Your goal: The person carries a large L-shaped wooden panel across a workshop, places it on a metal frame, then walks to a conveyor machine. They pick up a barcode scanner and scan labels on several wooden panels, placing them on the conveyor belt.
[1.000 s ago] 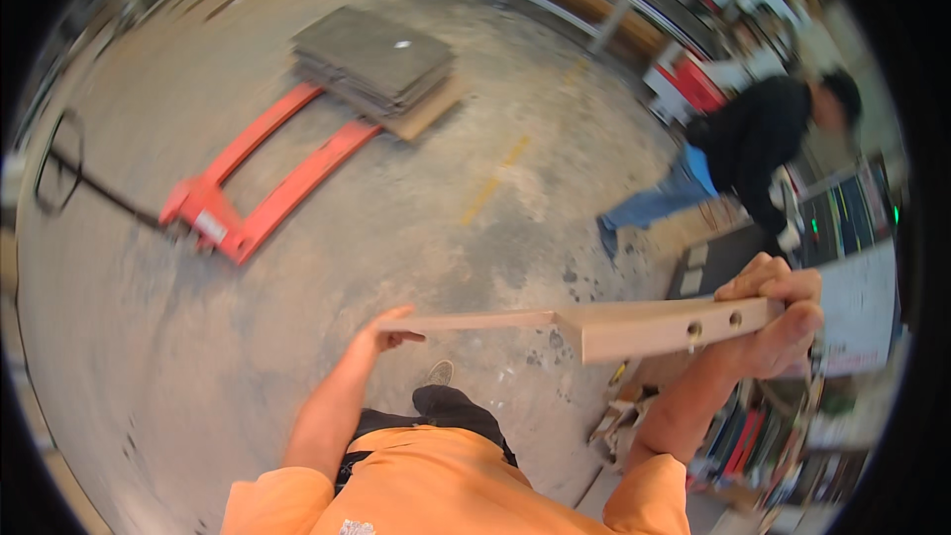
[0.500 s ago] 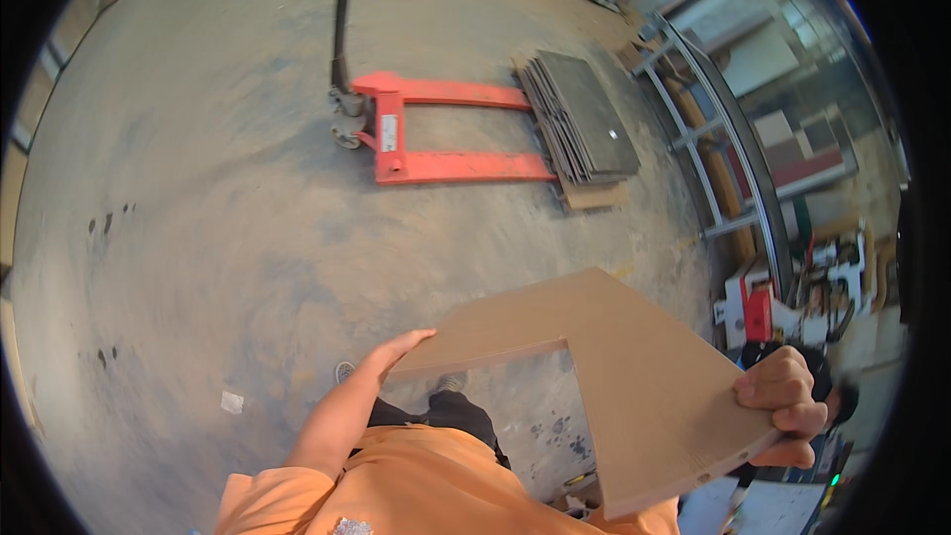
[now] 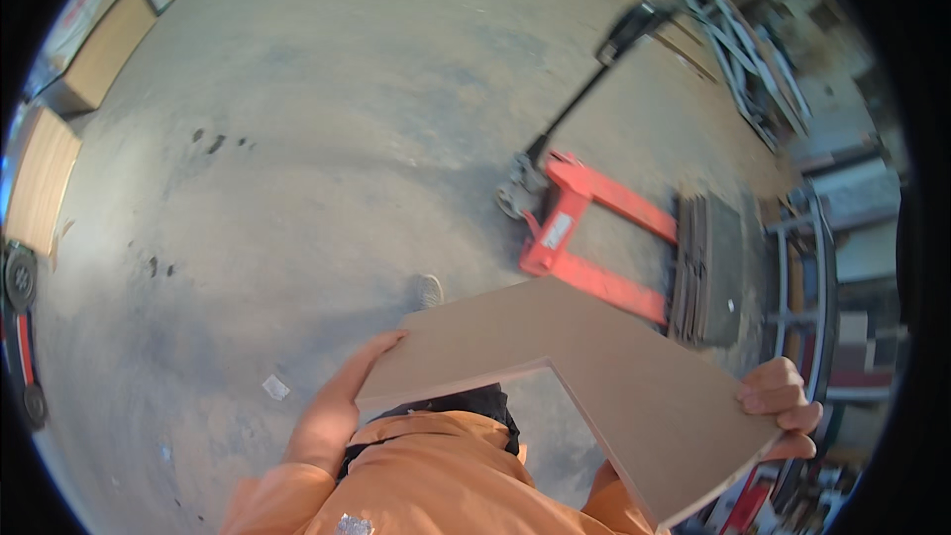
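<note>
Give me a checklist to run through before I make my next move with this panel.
1. Right hand on the panel: ok, fingers curled over its right end.
2. Left hand firm: cannot tell; it is at the left end, but its grip underneath is hidden.
3. Footing: cannot tell; one shoe shows beyond the panel, the other does not.
4. Way ahead on the right: not ok; the red pallet jack stands there, with boards at its fork ends.
5. Floor on the left: not ok; a pale scrap lies there.
</note>
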### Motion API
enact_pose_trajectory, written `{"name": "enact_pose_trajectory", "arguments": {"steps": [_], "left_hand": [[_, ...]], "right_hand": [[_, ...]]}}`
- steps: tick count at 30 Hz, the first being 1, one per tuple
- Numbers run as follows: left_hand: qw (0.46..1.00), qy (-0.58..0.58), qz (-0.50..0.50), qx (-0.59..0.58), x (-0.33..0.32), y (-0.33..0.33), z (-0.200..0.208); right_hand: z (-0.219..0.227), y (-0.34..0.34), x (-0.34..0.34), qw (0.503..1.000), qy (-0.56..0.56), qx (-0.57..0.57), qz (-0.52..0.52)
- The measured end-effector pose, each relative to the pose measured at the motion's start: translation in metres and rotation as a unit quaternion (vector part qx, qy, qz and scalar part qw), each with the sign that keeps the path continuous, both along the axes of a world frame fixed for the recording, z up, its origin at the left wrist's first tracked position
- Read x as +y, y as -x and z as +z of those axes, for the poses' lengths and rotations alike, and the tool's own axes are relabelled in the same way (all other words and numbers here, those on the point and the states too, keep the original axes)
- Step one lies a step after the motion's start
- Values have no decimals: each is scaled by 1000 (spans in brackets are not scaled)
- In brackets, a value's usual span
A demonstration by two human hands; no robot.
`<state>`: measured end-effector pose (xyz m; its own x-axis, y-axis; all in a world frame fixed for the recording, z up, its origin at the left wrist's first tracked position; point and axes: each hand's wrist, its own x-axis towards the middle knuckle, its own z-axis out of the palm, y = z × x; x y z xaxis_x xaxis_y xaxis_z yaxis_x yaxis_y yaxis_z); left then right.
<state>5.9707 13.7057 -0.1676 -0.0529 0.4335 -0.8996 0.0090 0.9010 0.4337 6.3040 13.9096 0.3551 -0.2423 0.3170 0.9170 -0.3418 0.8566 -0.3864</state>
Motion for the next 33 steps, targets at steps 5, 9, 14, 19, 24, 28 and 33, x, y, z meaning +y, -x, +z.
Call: {"name": "enact_pose_trajectory", "arguments": {"steps": [5, 9, 14, 19, 24, 28, 33], "left_hand": [[977, 52, 167, 121, -8, 175, 6], [892, 61, 400, 201, -51, 293, 61], [764, 68, 558, 318, -22, 417, 144], [700, -39, 592, 397, 100, 550, 214], [691, 5, 573, 441, 244, 685, 266], [697, -120, 533, 464, 388, 789, 292], [659, -291, 492, 489, 604, 899, 332]], "right_hand": [[-65, 139, 151, 964, 218, 64, 139], [-135, 253, 224, 803, 521, 171, 234], [-227, 426, 316, 587, 742, 202, 252], [-247, 590, 425, 559, 770, 128, 279], [-223, 660, 532, 553, 808, 85, 183], [-252, 693, 624, 564, 814, -14, 142], [-327, 776, 758, 475, 868, -88, -115]]}}
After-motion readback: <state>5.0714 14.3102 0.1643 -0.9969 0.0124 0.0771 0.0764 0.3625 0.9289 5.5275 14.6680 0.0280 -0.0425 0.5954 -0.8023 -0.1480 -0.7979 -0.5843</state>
